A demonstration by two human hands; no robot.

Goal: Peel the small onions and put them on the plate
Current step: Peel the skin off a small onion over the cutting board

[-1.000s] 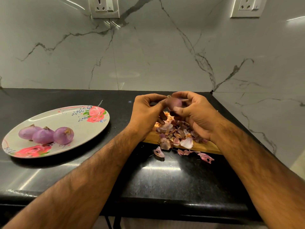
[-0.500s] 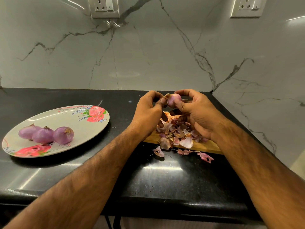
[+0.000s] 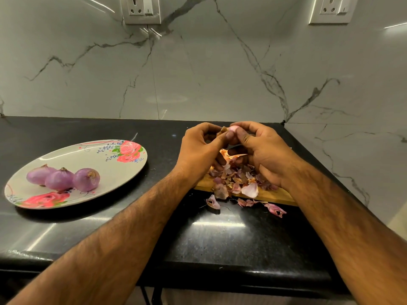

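Observation:
A small purple onion (image 3: 233, 129) is held up between both hands above a wooden board (image 3: 271, 198). My right hand (image 3: 264, 153) grips it with thumb and curled fingers. My left hand (image 3: 198, 150) pinches a brown flap of skin (image 3: 222, 130) at the onion's left side. Most of the onion is hidden by the fingers. On the left, a flowered oval plate (image 3: 123, 164) holds three peeled purple onions (image 3: 63, 178) side by side.
A heap of onion skins (image 3: 240, 181) covers the board, and a few scraps (image 3: 274, 210) lie on the black counter (image 3: 220, 238) in front of it. The marble wall with two sockets (image 3: 142, 9) stands behind; the counter's front edge runs below my forearms.
Both hands have lifted the onion slightly and turned it. My left thumb and finger now pinch a loose flap of skin on it. The plate and its onions have not moved.

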